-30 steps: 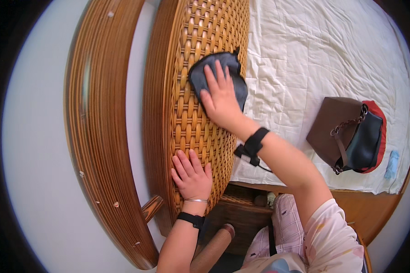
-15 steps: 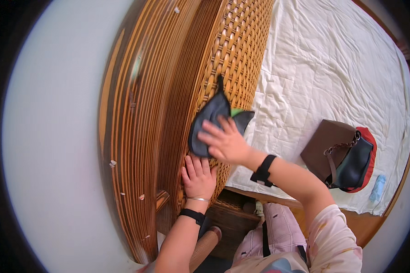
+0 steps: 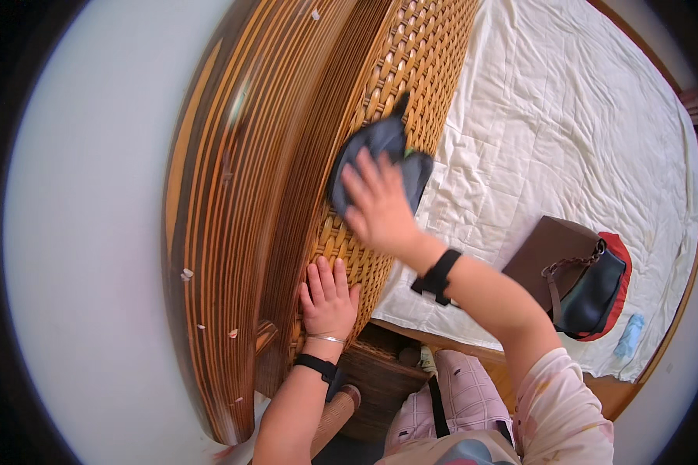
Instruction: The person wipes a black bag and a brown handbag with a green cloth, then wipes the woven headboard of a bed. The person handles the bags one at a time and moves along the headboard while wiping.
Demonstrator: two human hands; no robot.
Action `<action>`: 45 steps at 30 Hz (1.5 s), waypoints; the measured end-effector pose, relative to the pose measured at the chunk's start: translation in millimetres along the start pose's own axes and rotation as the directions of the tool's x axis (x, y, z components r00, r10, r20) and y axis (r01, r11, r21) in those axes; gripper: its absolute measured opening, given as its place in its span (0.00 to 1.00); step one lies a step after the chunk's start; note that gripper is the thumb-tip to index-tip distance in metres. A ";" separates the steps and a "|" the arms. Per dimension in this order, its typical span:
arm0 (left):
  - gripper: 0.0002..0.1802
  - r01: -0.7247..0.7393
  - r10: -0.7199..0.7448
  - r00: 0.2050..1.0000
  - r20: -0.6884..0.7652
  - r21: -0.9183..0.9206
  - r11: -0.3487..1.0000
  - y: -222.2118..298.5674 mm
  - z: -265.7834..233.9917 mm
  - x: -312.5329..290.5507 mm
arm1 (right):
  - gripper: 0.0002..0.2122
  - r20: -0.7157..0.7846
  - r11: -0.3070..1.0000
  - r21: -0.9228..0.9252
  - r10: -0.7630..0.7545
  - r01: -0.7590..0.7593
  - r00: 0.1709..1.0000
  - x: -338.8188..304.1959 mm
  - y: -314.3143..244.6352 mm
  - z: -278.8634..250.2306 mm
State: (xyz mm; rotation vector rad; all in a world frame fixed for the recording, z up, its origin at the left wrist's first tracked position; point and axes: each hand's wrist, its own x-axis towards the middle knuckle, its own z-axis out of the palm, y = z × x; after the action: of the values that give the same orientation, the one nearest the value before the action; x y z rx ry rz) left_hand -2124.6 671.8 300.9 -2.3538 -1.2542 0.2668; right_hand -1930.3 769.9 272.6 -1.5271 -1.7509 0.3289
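A dark grey-blue cloth (image 3: 347, 167) lies crumpled on the woven rattan panel (image 3: 419, 74), one pointed corner sticking up toward the far end and a bit of green showing at a fold. My right hand (image 3: 380, 203), slightly blurred, rests flat on this cloth with its fingers spread. Nearer to me, my left hand (image 3: 329, 298) lies palm down on the weave, fingers stretched out and nothing held. It wears a thin silver bangle and a black wristband; another black band is on my right wrist.
Left of the weave runs a striped wooden frame (image 3: 225, 232) with small pale flecks, against a white wall (image 3: 93, 232). On the right, a white-sheeted bed (image 3: 535, 116) holds a brown-and-black handbag (image 3: 554, 256), something red behind it, and a light-blue packet (image 3: 630, 335).
My right hand and the cloth under it have slid farther away along the weave. My left hand stays on the rattan, and the whole view has shifted slightly.
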 end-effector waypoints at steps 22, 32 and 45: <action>0.38 0.006 -0.006 1.000 -0.001 0.015 1.000 1.9 -3.2 4.1 | 0.29 0.014 0.999 0.030 -0.025 0.024 1.000 -10.1 -4.7 -0.3; 0.41 0.014 -0.014 1.000 0.017 0.018 1.000 -3.0 -5.7 2.7 | 0.30 -0.141 0.939 0.223 0.295 -0.260 0.945 -14.2 23.5 18.4; 0.36 -0.085 0.088 0.996 0.003 -0.199 0.976 15.9 -26.7 61.9 | 0.40 0.032 0.524 0.597 0.741 -0.608 0.671 -145.6 19.0 116.9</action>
State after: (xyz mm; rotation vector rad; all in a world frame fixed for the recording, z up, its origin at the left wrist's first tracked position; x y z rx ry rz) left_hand -2067.9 707.1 319.4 -2.5845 -1.2363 0.1910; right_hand -1999.8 673.3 127.5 -1.6372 -0.6653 0.9433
